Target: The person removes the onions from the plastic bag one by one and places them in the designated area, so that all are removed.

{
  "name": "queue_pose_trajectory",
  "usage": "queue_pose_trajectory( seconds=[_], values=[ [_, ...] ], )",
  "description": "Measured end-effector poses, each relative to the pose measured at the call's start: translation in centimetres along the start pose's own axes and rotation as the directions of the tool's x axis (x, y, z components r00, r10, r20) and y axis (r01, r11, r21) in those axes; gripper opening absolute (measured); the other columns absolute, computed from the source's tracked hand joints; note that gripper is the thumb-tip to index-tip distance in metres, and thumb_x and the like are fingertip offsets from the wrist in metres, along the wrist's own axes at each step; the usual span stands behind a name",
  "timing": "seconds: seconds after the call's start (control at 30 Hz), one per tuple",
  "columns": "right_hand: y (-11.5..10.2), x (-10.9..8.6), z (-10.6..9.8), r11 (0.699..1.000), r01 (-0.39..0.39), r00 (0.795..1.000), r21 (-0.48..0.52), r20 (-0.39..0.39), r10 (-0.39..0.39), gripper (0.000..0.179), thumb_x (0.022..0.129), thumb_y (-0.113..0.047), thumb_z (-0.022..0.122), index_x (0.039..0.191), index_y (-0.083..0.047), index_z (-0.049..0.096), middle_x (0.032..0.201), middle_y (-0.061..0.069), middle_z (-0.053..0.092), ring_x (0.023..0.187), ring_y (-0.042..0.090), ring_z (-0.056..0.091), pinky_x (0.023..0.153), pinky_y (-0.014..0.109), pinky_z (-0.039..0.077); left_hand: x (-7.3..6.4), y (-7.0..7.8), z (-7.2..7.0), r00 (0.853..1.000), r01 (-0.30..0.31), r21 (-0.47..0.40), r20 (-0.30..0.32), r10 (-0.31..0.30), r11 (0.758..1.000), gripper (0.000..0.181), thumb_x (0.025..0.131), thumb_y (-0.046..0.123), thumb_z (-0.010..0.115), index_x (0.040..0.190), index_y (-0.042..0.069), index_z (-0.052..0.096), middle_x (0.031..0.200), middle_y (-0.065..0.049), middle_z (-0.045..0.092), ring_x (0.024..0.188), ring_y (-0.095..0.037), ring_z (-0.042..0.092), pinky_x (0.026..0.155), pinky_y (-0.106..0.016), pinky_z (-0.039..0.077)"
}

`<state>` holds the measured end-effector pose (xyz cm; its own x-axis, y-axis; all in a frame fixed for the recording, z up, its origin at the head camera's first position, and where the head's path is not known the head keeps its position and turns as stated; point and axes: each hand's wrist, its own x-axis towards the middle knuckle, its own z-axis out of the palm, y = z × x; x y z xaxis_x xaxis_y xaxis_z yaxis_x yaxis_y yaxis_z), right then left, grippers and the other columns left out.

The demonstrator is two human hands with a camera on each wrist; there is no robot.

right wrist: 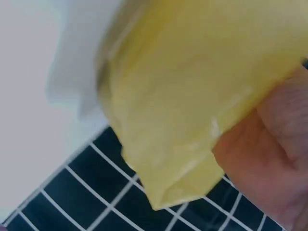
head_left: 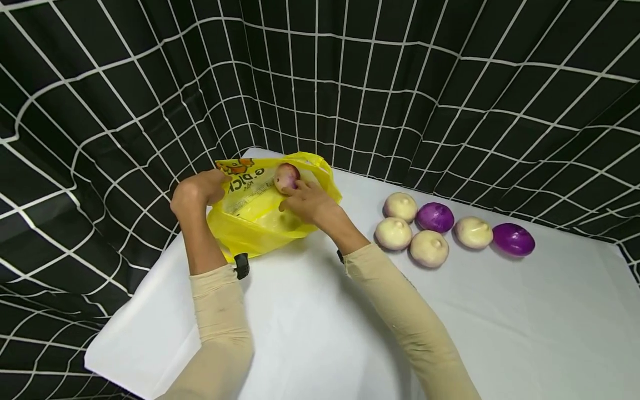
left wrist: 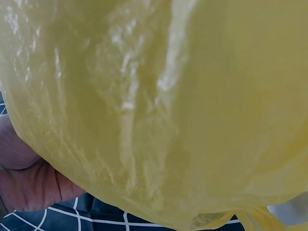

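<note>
My left hand (head_left: 200, 191) grips the left rim of a yellow plastic bag (head_left: 265, 239); the bag's mouth faces up. In the left wrist view the bag (left wrist: 159, 106) covers most of the left hand (left wrist: 36, 183). Inside the mouth, against the printed far wall, is a purple-and-white turnip (head_left: 286, 176). My right hand (head_left: 312, 204) reaches over the bag's right side, fingertips at the turnip's lower right edge and the thumb apart below it. The bag's side hides the right hand's (right wrist: 269, 159) fingers in the right wrist view.
To the right on the white-covered table (head_left: 310, 322) lie several turnips, some pale side up like the pale turnip (head_left: 429, 249), others purple side up like the purple turnip (head_left: 513, 239). A black cloth with a white grid (head_left: 350, 83) rises behind and at the left.
</note>
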<state>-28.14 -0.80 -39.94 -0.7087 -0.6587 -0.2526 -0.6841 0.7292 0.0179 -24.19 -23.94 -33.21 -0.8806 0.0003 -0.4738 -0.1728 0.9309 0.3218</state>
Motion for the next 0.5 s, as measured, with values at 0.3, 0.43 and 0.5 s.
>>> queue_pose_trajectory(
  seconds=[0.3, 0.43, 0.5],
  values=[
    [0.6, 0.5, 1.6, 0.991, 0.001, 0.992, -0.137, -0.123, -0.019, 0.029, 0.109, -0.015, 0.051, 0.121, -0.027, 0.075, 0.154, -0.002, 0.059, 0.138, 0.032, 0.049, 0.120, 0.046, 0.032, -0.2, 0.2, 0.1, 1.000, 0.008, -0.010, 0.009, -0.008, 1.000, 0.063, 0.105, 0.000, 0.038, 0.166, 0.011, 0.026, 0.171, -0.026, 0.022, 0.129, -0.040, 0.040, 0.097, -0.050, 0.041],
    [0.5, 0.1, 1.4, 0.988, 0.008, 0.982, -0.155, -0.187, -0.037, 0.029, 0.109, -0.010, 0.050, 0.120, -0.022, 0.074, 0.138, 0.003, 0.063, 0.128, 0.034, 0.054, 0.109, 0.045, 0.040, 0.0, 0.2, 0.2, 1.000, 0.005, -0.005, 0.004, -0.005, 1.000, 0.062, 0.106, -0.001, 0.038, 0.166, 0.009, 0.026, 0.169, -0.027, 0.026, 0.128, -0.040, 0.041, 0.098, -0.051, 0.041],
    [0.4, -0.3, 1.1, 0.992, 0.014, 0.972, -0.122, -0.232, -0.043, 0.028, 0.109, -0.010, 0.051, 0.126, -0.021, 0.071, 0.139, 0.008, 0.060, 0.126, 0.036, 0.054, 0.105, 0.047, 0.043, 0.0, 0.3, 0.2, 1.000, 0.003, -0.005, 0.001, -0.003, 1.000, 0.063, 0.105, -0.002, 0.039, 0.166, 0.009, 0.026, 0.169, -0.028, 0.026, 0.128, -0.041, 0.040, 0.098, -0.051, 0.041]
  ],
)
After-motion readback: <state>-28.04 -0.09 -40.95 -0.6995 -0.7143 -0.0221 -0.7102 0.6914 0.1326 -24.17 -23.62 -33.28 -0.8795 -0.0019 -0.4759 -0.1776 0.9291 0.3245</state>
